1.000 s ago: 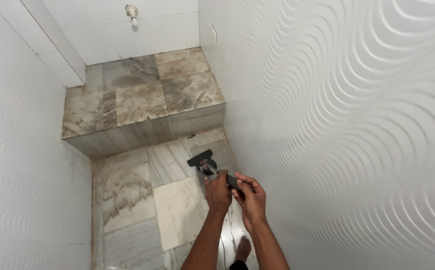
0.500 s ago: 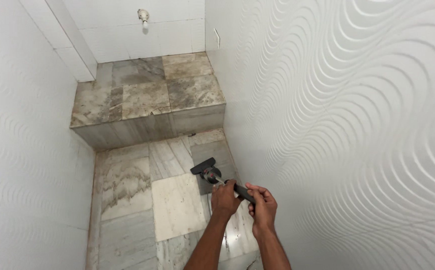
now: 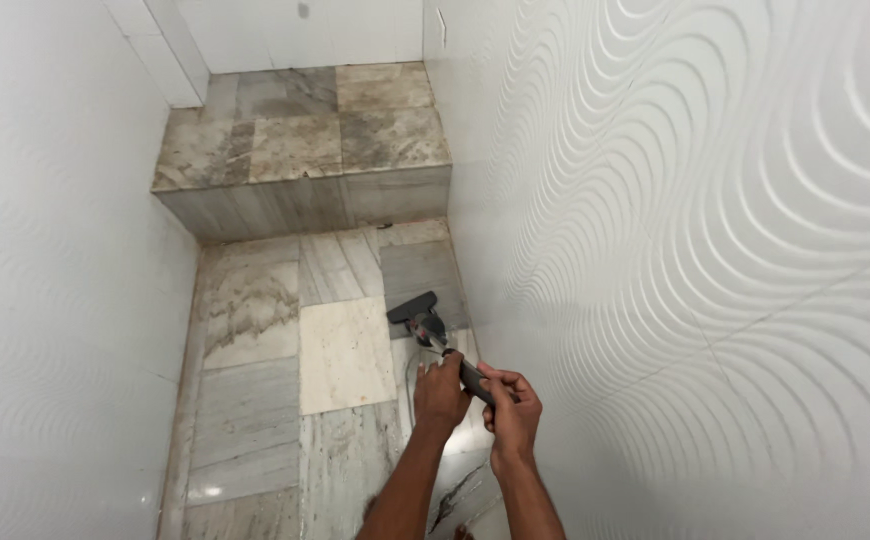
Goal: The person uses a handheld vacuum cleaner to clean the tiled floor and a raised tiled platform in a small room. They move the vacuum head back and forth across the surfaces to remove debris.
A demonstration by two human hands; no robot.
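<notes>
Diagonally up-left, squeegee [image 3: 425,325], head away

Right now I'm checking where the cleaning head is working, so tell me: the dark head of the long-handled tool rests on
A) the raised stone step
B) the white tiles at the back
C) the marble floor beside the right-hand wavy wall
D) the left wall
C: both hands, left hand and right hand, grip the tool's handle, and its dark head sits on the marble floor close to the wavy wall, short of the raised step.

Single head view, looking steeply down, near marble floor [image 3: 255,400]
</notes>
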